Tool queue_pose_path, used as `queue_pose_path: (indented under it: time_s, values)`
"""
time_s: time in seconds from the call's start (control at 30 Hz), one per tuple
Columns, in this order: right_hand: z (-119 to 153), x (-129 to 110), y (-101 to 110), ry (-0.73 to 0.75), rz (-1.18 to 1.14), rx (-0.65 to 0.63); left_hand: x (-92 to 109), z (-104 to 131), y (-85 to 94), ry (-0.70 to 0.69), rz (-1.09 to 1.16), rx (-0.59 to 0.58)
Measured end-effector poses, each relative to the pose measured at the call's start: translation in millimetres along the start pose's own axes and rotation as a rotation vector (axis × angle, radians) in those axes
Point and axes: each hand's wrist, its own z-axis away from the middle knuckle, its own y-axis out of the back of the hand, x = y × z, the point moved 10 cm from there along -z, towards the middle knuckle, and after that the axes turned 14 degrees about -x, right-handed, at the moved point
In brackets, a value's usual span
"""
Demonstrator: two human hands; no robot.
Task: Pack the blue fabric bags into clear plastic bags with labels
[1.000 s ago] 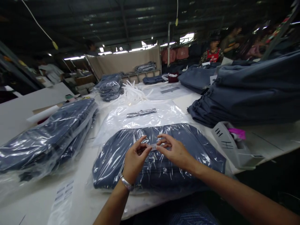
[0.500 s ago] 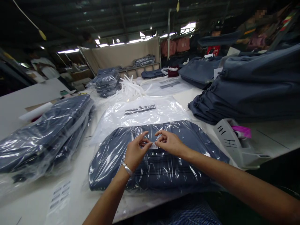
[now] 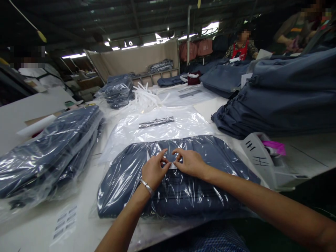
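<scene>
In the head view, a folded dark blue bag (image 3: 194, 192) in clear, glossy plastic lies on the table in front of me. A small white sticker (image 3: 173, 167) sits at its middle, partly covered by my fingers. My left hand (image 3: 154, 170) has its thumb and a curled finger at the sticker's left edge, its index finger raised. From the right, my right hand (image 3: 191, 162) pinches at the opposite edge, index finger also lifted and bent. Below the left wrist lies a sticker sheet (image 3: 64, 224) with dark printed labels.
Plastic-wrapped bags (image 3: 52, 150) are stacked at left. Clear plastic sleeves (image 3: 154, 134) and white strips (image 3: 145, 98) lie beyond. To the right are a pile of unwrapped dark blue bags (image 3: 286, 101) and a marked grey holder (image 3: 258, 154). Co-workers stand in the background.
Both hands stay at the sticker, my right fingers bending a little more and sitting slightly lower. The view shifts a little; a co-worker in a red apron shows more clearly behind.
</scene>
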Motion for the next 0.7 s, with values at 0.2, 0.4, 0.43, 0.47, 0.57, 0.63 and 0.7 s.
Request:
queue_pose_path:
  time_s: [0.2, 0.4, 0.43, 0.47, 0.57, 0.63, 0.7]
  values:
    - [0, 1, -6, -0.007, 0.034, -0.023, 4, -1, -2.9, -0.013, -0.049, -0.001]
    - [1, 1, -12, -0.012, 0.066, -0.035, 2, -3, -10.1, -0.007, -0.064, -0.025]
    - [1, 1, -12, -0.012, 0.073, -0.035, 2, -3, -11.0, -0.004, -0.07, -0.023]
    - [1, 1, -13, -0.01, 0.081, -0.035, 1, -3, -11.8, -0.002, -0.076, -0.02]
    - [1, 1, -17, -0.003, 0.113, -0.043, 0, -3, -15.3, -0.005, -0.09, -0.018]
    - [1, 1, -19, -0.003, 0.139, -0.054, -1, -3, -17.1, -0.011, -0.094, -0.015]
    - [1, 0, -22, -0.005, 0.163, -0.069, -3, -3, -17.9, -0.013, -0.1, -0.007]
